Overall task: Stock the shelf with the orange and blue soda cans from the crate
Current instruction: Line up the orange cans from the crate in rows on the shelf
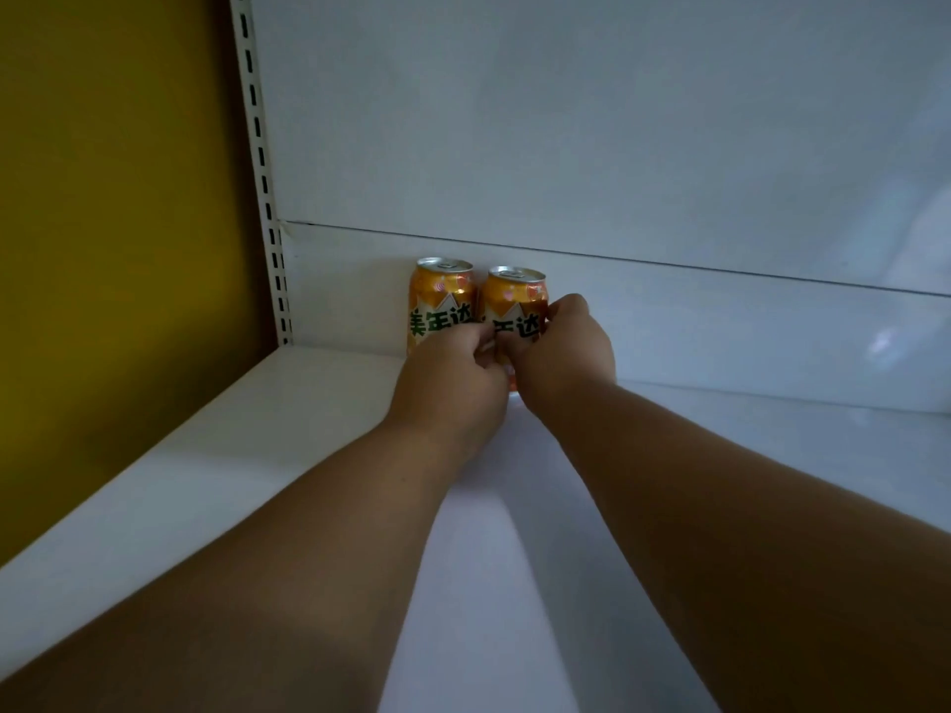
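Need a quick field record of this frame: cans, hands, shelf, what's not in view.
cans on shelf: two orange, upright, side by side at the back panel, near the left corner
left orange can: left hand in front of its lower part
right orange can: right hand curled around its right side
grip state: fingers on the cans, firmness of hold cannot be told
shelf: white, otherwise bare in view
upright post: slotted, at left, beside yellow wall
blue cans: none visible
crate: not in view
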Demonstrator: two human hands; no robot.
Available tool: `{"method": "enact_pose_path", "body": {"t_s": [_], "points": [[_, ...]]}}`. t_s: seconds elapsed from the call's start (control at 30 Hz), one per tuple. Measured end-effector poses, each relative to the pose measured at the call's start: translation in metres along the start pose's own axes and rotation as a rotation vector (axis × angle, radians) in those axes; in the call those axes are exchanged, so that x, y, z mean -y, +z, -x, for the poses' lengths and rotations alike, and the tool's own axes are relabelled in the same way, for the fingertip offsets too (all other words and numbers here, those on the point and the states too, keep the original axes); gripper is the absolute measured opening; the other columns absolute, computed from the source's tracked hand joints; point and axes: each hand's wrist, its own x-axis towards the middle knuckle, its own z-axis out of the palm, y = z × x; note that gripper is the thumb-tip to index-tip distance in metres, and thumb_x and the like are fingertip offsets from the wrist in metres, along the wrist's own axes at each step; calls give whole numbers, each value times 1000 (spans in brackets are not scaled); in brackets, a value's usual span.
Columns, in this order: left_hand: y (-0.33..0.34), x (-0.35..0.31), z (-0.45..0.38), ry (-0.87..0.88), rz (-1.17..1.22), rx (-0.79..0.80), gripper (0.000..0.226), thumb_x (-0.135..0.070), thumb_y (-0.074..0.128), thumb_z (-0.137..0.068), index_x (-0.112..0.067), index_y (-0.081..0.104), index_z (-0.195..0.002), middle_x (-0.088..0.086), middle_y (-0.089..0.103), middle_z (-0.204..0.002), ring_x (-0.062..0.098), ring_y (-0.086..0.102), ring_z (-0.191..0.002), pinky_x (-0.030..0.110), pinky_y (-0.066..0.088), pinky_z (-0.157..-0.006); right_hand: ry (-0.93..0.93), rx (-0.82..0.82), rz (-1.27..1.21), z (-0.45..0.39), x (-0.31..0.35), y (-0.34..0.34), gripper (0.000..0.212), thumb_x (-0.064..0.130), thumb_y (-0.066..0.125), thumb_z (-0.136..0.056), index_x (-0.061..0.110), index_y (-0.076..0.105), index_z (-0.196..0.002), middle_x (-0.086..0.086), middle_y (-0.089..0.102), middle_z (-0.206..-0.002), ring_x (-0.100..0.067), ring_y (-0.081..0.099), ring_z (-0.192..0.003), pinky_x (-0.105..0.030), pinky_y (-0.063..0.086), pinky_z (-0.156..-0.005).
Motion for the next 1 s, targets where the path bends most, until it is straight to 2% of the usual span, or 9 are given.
{"method": "enact_pose_path", "body": {"t_s": [0.13, 0.27, 0.33, 0.4, 0.53, 0.67, 0.8, 0.9, 1.0], "points": [[5, 3, -5, 19, -16, 26, 27, -17, 51, -98, -13, 65, -122, 2, 68, -113, 22, 61, -109, 40, 49, -96, -22, 0, 23, -5, -4, 5, 32, 28, 64, -94, 14, 48, -118, 2, 55, -96, -17, 52, -85, -24, 32, -53], [6, 6, -10, 20, -66, -4, 26, -14, 51, -95, -17, 67, -115, 1, 68, -110, 19, 61, -101, 29, 49, -84, -76, -26, 31, -4, -12, 12, 34, 27, 61, -94, 15, 53, -124, -3, 61, -115, -21, 59, -97, -27, 39, -74], [6, 7, -11, 24, -83, -9, 23, -13, 51, -94, -17, 68, -109, 1, 69, -104, 18, 61, -95, 28, 49, -76, -90, -31, 41, -4, -14, 14, 35, 27, 61, -94, 15, 55, -126, -5, 54, -121, -18, 54, -90, -27, 36, -74], [7, 9, -12, 32, -87, -2, 24, -11, 50, -93, -19, 69, -106, -1, 69, -100, 18, 62, -92, 26, 49, -70, -94, -30, 67, -6, -14, 16, 35, 33, 62, -94, 15, 57, -123, -5, 53, -118, -16, 50, -85, -27, 36, -72], [8, 11, -13, 23, -61, -2, 32, -8, 49, -93, -19, 66, -117, 1, 68, -110, 19, 63, -101, 37, 54, -88, -97, -80, 78, -11, -13, 21, 38, 42, 69, -88, 17, 62, -115, -4, 64, -110, -20, 61, -93, -26, 38, -69], [9, 14, -15, 23, -94, -1, 27, -13, 49, -95, -16, 66, -116, 4, 67, -108, 22, 61, -100, 39, 53, -87, -75, -31, 122, -10, -8, 19, 37, 39, 65, -91, 15, 60, -118, -7, 63, -114, -21, 60, -95, -28, 38, -71], [2, 0, -6, 46, -100, -26, 26, -12, 46, -96, -19, 67, -108, 0, 67, -105, 18, 60, -94, 29, 45, -74, -13, 26, 95, 11, 13, -2, 56, 43, 68, -89, 10, 48, -129, -11, 53, -128, -27, 57, -111, -30, 38, -76], [-11, -25, 7, 46, -211, -69, 26, -15, 50, -94, -16, 58, -119, 0, 59, -113, 19, 55, -97, 29, 35, -74, -66, -20, 61, 42, 28, -29, 55, 34, 68, -90, 17, 43, -135, -8, 47, -133, -27, 54, -118, -28, 36, -81], [-22, -60, 39, 161, -215, -121, 25, -9, 50, -91, -14, 57, -115, 2, 59, -112, 22, 57, -98, 28, 35, -75, -162, -79, 58, 79, 39, -67, 51, 28, 65, -91, 24, 44, -137, -4, 45, -135, -24, 53, -119, -27, 36, -83]]}}
